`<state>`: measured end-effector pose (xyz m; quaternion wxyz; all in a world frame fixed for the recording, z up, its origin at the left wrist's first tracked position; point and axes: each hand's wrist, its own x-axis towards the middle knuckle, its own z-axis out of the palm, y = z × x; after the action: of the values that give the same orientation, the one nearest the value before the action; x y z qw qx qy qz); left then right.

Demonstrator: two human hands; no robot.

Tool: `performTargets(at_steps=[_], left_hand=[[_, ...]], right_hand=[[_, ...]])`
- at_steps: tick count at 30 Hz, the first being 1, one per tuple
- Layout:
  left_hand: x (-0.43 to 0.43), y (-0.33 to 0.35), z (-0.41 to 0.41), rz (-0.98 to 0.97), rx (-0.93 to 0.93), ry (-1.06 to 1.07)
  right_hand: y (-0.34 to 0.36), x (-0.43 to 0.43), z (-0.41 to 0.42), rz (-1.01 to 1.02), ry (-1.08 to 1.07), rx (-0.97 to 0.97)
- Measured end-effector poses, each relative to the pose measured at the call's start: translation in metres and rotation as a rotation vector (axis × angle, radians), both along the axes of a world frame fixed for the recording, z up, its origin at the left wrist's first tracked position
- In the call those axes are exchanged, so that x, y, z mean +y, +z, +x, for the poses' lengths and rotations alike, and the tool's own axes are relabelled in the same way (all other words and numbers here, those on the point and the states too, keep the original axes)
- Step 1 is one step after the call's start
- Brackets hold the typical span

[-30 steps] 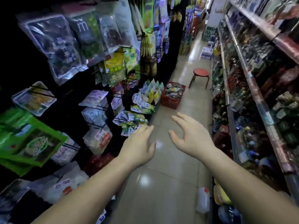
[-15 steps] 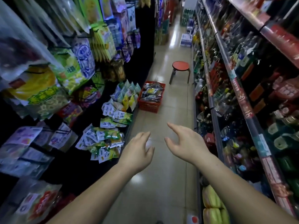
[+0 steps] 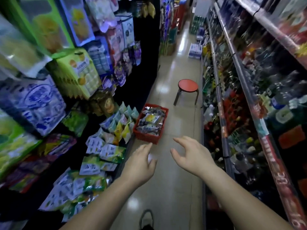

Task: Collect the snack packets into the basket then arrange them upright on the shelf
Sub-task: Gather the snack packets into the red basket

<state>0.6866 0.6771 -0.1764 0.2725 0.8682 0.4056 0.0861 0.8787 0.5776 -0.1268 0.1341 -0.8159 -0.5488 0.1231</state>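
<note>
Glossy tiled floor (image 3: 167,188), red plastic basket (image 3: 163,123)

Left hand (image 3: 138,166) and right hand (image 3: 191,156) outstretched, fingers spread, empty.

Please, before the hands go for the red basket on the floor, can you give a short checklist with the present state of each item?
1. Left hand free: ok, open, holds nothing.
2. Right hand free: ok, open, holds nothing.
3. Red basket in view, upright on the floor: ok.
4. Snack packets inside the basket: ok, it looks full.
5. Floor between hands and basket free of obstacles: ok; the red stool stands beyond it.
6. Basket handle position: cannot tell.
</note>
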Motion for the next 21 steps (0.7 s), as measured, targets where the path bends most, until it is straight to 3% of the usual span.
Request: performTargets(at_steps=[10,21], left_hand=[[0.177,-0.002,0.249,-0.073,0.002,-0.102],[0.362,-0.027,0.46,-0.138,-0.006,0.089]], right_hand=[[0.003,0.154,0.232,0.014,-0.177,0.047],[-0.024,0.396,0.459,-0.068,0.001,0.101]])
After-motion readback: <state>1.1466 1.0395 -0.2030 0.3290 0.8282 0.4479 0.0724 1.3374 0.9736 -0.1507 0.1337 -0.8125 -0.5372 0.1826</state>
